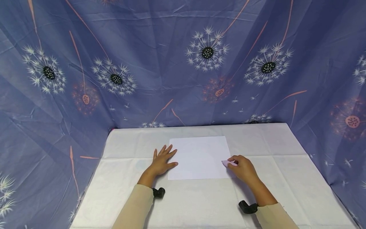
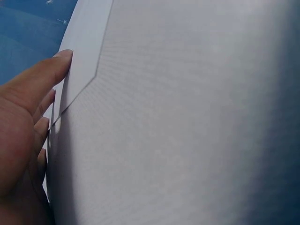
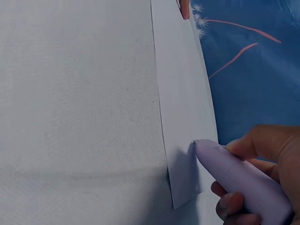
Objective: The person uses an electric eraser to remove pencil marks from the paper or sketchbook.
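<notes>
A white sheet of paper (image 1: 198, 159) lies flat on the white-covered table. My left hand (image 1: 161, 162) spreads its fingers at the left edge of the sheet, thumb and fingertips resting on the paper's margin. In the left wrist view the thumb (image 2: 58, 65) overlaps the paper (image 2: 89, 51) near its corner. At the right side, my right hand (image 1: 243, 168) grips a chunky lavender pen-shaped tool (image 1: 228, 163), its small dark tip pointing left over the paper. The right wrist view shows that tool (image 3: 239, 178) with its tip right at the sheet (image 3: 180, 117), close to the short edge.
The white cloth (image 1: 197, 203) on the table has fold creases. A blue curtain (image 1: 160, 63) with dandelion prints hangs behind and at both sides. Black wrist-worn devices (image 1: 248, 207) sit at both beige sleeves (image 1: 134, 206).
</notes>
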Demonstrator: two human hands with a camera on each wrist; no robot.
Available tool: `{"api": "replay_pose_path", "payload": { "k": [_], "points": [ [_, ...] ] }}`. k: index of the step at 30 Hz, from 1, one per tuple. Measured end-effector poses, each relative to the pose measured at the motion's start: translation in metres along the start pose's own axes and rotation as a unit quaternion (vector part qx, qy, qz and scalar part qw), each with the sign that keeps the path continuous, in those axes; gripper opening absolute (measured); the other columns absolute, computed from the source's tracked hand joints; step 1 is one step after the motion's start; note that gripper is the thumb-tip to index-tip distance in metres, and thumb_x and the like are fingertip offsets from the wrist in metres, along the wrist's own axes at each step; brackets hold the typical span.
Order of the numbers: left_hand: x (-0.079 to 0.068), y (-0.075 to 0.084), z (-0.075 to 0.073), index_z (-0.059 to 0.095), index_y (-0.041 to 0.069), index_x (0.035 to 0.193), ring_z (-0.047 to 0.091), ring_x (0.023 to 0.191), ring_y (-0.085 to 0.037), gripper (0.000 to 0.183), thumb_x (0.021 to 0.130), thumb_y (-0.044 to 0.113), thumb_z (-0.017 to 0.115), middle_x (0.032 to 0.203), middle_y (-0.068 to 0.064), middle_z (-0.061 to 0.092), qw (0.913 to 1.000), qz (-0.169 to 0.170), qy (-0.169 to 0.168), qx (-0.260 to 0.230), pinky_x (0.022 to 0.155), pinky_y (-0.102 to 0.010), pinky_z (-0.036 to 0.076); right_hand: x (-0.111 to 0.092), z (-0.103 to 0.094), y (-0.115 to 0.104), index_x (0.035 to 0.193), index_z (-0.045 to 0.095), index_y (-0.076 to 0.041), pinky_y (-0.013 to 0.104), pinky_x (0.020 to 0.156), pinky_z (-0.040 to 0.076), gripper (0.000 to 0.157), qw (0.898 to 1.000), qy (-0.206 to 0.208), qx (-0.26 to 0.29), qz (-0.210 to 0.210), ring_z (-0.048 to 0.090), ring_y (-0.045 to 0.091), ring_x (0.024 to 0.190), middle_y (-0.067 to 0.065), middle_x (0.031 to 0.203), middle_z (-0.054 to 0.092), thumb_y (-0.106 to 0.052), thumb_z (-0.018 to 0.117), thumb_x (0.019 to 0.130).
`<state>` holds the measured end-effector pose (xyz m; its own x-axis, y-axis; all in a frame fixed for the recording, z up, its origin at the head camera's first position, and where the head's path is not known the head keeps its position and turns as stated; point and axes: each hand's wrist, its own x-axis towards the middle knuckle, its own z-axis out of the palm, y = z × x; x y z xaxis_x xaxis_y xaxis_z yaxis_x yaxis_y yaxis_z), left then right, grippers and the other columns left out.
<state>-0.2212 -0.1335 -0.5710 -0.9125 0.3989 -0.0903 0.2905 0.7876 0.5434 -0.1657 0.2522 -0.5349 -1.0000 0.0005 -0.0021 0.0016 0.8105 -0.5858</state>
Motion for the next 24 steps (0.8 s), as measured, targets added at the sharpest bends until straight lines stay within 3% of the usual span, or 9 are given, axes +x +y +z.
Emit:
{"api": "replay_pose_path", "payload": {
  "k": [18, 24],
  "points": [
    [-0.002, 0.0008, -0.0005, 0.043, 0.021, 0.155, 0.01, 0.159, -0.036, 0.067, 0.096, 0.041, 0.067, 0.17, -0.006, 0.023, 0.9999, 0.01, 0.009, -0.009, 0.123, -0.068, -0.009, 0.0021, 0.0016, -0.001, 0.106, 0.076, -0.006, 0.04, 0.075, 0.051, 0.021, 1.0, 0.011, 0.0, -0.002, 0.064, 0.027, 0.086, 0.015, 0.098, 0.07, -0.02, 0.072, 0.091],
    [-0.0015, 0.0001, -0.0005, 0.04, 0.025, 0.156, 0.007, 0.16, -0.031, 0.067, 0.097, 0.046, 0.064, 0.17, -0.001, 0.02, 1.0, 0.002, -0.004, -0.002, 0.125, -0.065, -0.01, 0.0025, 0.0019, 0.0011, 0.106, 0.077, -0.007, 0.044, 0.077, 0.052, 0.021, 1.0, 0.019, -0.002, -0.002, 0.065, 0.029, 0.089, 0.016, 0.099, 0.071, -0.02, 0.072, 0.09]
  ]
}}
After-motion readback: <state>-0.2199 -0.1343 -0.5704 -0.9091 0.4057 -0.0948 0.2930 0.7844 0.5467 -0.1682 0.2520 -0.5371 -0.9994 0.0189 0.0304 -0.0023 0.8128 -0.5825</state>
